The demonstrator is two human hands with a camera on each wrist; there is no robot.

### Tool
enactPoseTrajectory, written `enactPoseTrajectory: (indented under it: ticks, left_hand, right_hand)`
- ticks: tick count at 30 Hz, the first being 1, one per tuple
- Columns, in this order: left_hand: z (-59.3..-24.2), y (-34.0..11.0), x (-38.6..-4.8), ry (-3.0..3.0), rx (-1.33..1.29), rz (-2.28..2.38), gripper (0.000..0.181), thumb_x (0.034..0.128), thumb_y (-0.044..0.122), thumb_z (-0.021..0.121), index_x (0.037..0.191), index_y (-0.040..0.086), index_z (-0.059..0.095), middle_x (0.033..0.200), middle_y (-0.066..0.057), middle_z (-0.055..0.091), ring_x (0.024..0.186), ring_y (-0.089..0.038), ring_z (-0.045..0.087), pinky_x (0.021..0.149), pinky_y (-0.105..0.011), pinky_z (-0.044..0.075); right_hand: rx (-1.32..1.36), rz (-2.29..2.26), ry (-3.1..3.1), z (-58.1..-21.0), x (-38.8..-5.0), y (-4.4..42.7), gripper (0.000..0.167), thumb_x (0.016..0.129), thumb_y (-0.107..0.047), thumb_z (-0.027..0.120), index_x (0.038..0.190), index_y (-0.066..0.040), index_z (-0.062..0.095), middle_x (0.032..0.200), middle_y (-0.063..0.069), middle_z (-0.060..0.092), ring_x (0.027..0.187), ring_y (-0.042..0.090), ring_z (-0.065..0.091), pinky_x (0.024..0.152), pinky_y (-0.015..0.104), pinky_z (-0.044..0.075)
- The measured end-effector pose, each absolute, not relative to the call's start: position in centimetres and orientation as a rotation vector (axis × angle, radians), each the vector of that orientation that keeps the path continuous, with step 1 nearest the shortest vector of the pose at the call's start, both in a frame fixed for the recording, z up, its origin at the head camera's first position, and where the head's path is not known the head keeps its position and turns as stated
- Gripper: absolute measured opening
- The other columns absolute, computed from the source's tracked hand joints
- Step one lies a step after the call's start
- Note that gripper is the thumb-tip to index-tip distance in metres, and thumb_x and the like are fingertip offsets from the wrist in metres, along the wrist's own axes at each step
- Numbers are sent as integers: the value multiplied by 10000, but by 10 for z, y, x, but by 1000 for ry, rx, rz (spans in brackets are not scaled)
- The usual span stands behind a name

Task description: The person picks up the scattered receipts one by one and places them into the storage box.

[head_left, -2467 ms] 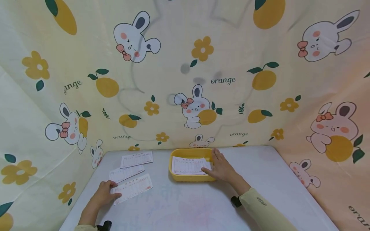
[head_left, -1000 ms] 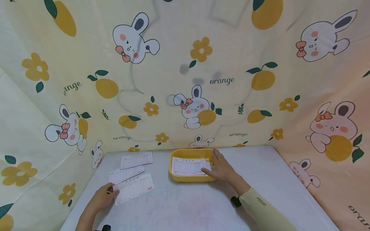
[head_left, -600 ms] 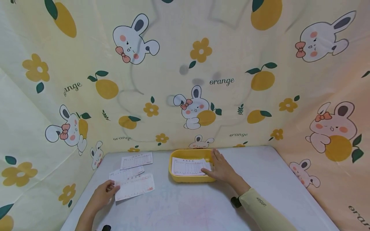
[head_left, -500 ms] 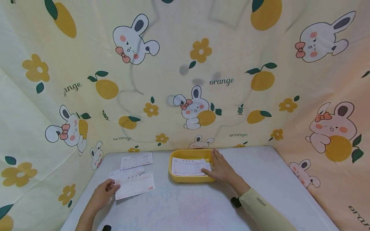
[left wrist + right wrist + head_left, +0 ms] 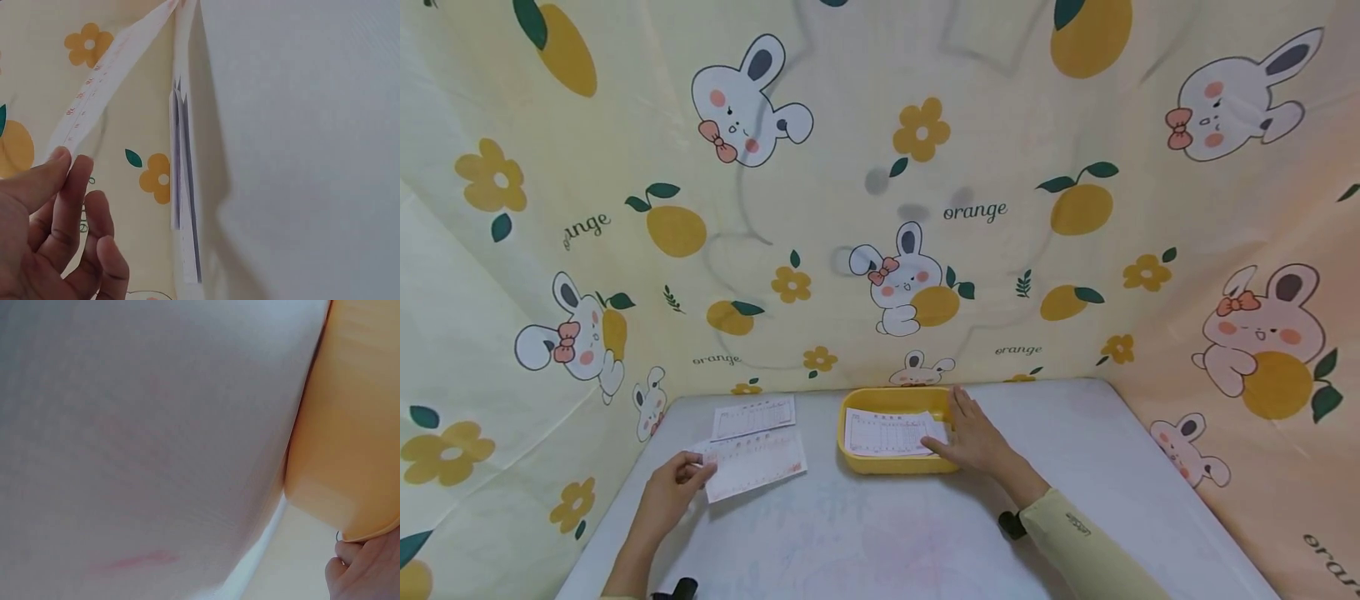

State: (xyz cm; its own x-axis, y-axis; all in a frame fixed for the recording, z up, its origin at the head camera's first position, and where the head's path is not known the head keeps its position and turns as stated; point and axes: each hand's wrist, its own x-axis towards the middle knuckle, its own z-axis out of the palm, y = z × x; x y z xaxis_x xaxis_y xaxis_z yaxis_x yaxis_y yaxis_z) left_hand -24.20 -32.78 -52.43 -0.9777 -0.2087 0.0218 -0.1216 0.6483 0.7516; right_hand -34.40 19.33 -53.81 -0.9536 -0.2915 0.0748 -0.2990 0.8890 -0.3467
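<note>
My left hand point(image 5: 670, 496) pinches the left end of a printed paper form point(image 5: 756, 468) between thumb and fingers. In the left wrist view this form point(image 5: 115, 69) hangs tilted, raised off the table. Behind it, another form point(image 5: 752, 417) lies on the table; a further one is mostly covered by the held form. My right hand point(image 5: 981, 437) rests with straight fingers along the right side of a yellow tray point(image 5: 895, 465), its thumb over the forms point(image 5: 883, 433) inside. The right wrist view shows the tray's outer wall point(image 5: 350, 412) and part of the hand point(image 5: 369, 569).
A white table point(image 5: 865, 533) carries everything. Patterned cloth point(image 5: 842, 192) with rabbits and oranges hangs behind it and along both sides. A dark wrist device point(image 5: 1012, 525) sits by the right sleeve point(image 5: 1082, 542), and another point(image 5: 683, 588) by the left wrist.
My left hand has taken hold of the nearest form, lifted it and moved it a little away from me and rightward, over the form behind. The right hand and tray stay put.
</note>
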Motion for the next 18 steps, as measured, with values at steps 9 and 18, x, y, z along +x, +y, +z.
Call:
enactPoseTrajectory:
  ticks: [9, 18]
  left_hand:
    - [-520, -314, -241, -2673, 314, -1291, 353, 1044, 313, 734, 1192, 5, 644, 948, -65, 749, 867, -248, 636, 651, -278, 476]
    - [-512, -301, -244, -2611, 284, -1344, 330, 1064, 321, 710, 1200, 30, 636, 964, -53, 757, 956, -259, 691, 718, -268, 494]
  right_hand:
    - [479, 558, -3042, -538, -342, 194, 1236, 927, -792, 588, 1679, 64, 108, 1775, 247, 89, 1644, 418, 116, 1319, 558, 149]
    - [482, 541, -3047, -535, -342, 193, 1233, 931, -800, 570, 1682, 59, 101, 1778, 242, 80, 1647, 411, 107, 1321, 556, 142]
